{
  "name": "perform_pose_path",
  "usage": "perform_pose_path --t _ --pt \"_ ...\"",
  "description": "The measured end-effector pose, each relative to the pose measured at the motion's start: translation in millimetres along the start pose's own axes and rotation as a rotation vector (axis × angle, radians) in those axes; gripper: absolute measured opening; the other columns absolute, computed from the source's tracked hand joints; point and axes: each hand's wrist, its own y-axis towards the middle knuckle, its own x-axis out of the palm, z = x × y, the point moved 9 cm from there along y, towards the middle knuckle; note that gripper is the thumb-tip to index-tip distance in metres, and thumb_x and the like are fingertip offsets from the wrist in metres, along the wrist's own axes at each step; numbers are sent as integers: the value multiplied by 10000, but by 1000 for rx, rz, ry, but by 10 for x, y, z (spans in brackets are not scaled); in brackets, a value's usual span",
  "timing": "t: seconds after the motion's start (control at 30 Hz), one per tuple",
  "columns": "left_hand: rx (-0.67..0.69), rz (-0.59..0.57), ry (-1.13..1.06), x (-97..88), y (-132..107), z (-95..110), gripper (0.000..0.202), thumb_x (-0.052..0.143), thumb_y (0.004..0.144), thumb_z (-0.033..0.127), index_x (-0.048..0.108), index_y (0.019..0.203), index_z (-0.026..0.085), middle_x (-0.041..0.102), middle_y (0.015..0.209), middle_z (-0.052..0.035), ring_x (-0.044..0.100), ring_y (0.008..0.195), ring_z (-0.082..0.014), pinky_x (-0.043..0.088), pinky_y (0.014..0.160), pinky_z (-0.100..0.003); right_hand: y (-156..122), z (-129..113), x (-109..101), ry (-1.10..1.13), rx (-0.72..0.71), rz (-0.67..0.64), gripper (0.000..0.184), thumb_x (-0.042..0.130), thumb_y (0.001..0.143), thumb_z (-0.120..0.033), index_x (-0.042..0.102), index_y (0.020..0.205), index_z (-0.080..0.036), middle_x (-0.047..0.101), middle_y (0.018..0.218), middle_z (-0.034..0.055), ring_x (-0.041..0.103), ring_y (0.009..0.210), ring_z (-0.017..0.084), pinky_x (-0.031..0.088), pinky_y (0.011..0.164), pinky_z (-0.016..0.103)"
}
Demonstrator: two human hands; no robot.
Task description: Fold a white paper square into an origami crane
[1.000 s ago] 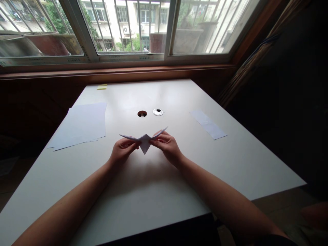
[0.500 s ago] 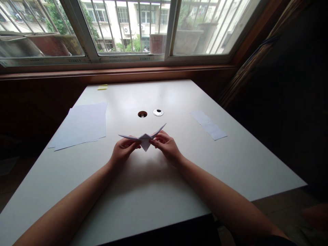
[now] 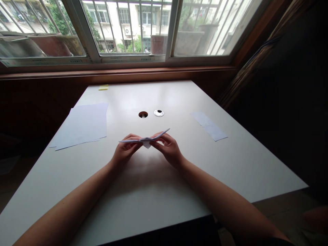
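A folded white paper (image 3: 147, 144) with two long narrow points spreading to the sides is held between both hands above the table. My left hand (image 3: 125, 147) pinches its left side near the centre, thumb toward me and fingers behind. On the other side my right hand (image 3: 168, 147) grips it the same way, and the right point sticks up past the fingers. A small pointed flap hangs down between the two thumbs. The fingertips behind the paper are partly hidden.
On the white table (image 3: 143, 205), large paper sheets (image 3: 82, 124) lie at left and a narrow paper strip (image 3: 209, 126) at right. Beyond the hands are a round hole (image 3: 143, 114) and a metal ring cover (image 3: 159, 113). Yellow sticky notes (image 3: 103, 87) lie at the far edge.
The folded paper has tipped, so its middle looks flatter and the hanging flap shorter. Its side points sit slightly lower in view. Both hands keep their hold.
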Motion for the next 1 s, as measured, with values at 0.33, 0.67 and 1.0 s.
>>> perform_pose_path --t 0.33,0.67,1.0 --pt "99 305 -122 -296 -60 24 152 709 893 304 736 1007 208 660 1001 -69 634 762 -151 544 750 -324 -5 336 -134 48 191 46 311 760 800 -453 722 981 -202 721 936 61 659 857 214 537 803 358" --pt "78 360 -74 -328 -82 22 151 785 817 249 751 955 198 680 982 -64 647 813 -164 560 768 -311 -10 398 -58 136 273 3 312 791 756 -440 723 924 -187 731 908 62 665 872 221 521 811 345" --pt "136 364 -74 -328 -70 111 189 794 812 296 780 987 227 631 961 -51 654 707 -144 556 652 -295 -32 377 -25 188 344 -1 310 814 722 -434 727 894 -191 721 889 53 644 865 212 503 813 346"
